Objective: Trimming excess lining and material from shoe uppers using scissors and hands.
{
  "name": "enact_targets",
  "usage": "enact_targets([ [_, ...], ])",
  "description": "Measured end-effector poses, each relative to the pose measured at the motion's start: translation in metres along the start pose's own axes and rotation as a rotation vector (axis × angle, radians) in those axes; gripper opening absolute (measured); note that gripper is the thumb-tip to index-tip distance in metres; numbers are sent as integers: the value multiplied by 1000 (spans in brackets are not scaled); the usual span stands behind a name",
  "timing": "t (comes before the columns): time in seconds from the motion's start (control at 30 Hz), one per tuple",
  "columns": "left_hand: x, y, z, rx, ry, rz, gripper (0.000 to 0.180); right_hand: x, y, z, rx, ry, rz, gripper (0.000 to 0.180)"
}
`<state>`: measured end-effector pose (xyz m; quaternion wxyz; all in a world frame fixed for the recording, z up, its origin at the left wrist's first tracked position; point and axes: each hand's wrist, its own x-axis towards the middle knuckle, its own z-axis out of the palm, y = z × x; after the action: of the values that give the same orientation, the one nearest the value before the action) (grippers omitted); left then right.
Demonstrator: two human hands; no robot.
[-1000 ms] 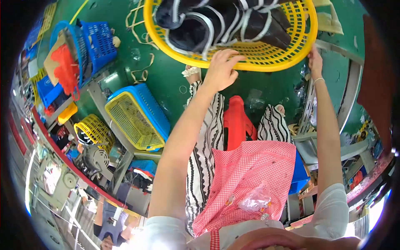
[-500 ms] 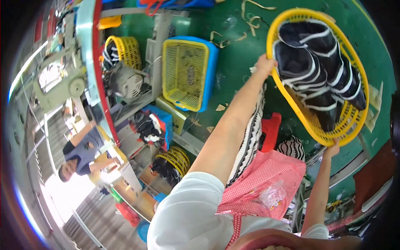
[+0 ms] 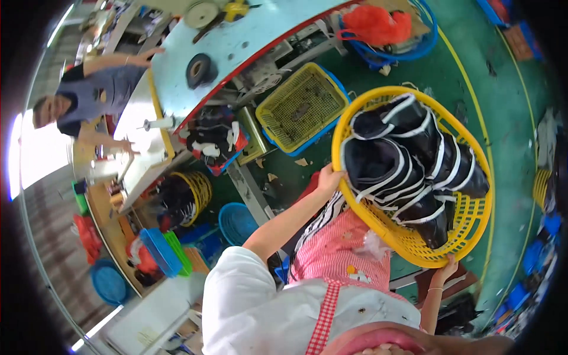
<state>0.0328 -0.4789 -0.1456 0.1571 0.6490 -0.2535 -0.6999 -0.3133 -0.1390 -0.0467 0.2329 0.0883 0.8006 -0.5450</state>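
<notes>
I hold a yellow oval plastic basket (image 3: pixel 338 142) up in front of me, tilted. My left hand (image 3: pixel 330 179) is closed on its left rim, and my right hand (image 3: pixel 448 269) grips the near end of the rim, its fingers partly hidden. Inside lie several black shoe uppers (image 3: pixel 370 160) with white edging, nested into one another in rows. The basket's lower end shows bare yellow lattice. Below it are my red-checked apron (image 3: pixel 337 248) and a small clear plastic bag (image 3: pixel 374 244).
Left of me runs a pale worktable (image 3: pixel 236 44) with a red edge. Beneath it stands a yellow basket (image 3: pixel 278 112) in a blue one. Blue tubs (image 3: pixel 236 222) and a filled red-and-blue container (image 3: pixel 219 142) stand nearby. Another person (image 3: pixel 106 92) works at the far left.
My view has turned, bringing more of the worktable and a yellow floor line into sight. The basket is now lower and nearer my body, still in both hands.
</notes>
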Motion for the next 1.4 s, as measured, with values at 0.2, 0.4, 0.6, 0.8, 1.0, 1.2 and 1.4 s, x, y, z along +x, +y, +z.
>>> enact_targets([
  [0.2,-166,73,-87,-317,277,169,16,-43,-138,89,101,-385,-217,29],
  [0.4,-267,127,-190,-450,498,593,17,-103,-224,229,244,-802,-461,29],
  [0.6,-251,207,-326,-617,664,771,11,-214,-262,424,334,-1042,-554,18],
  [0.8,-147,285,-421,-653,866,901,34,-254,-241,553,95,-1035,-421,11],
  [1.0,-132,305,-521,-440,792,499,57,-300,-237,574,-42,-973,-821,38],
  [1.2,-118,298,-454,-893,554,707,76,-256,-217,585,-263,-1133,-704,57],
  [1.4,-143,351,-343,-488,23,1180,62,-247,-184,525,-359,-1357,-686,69],
])
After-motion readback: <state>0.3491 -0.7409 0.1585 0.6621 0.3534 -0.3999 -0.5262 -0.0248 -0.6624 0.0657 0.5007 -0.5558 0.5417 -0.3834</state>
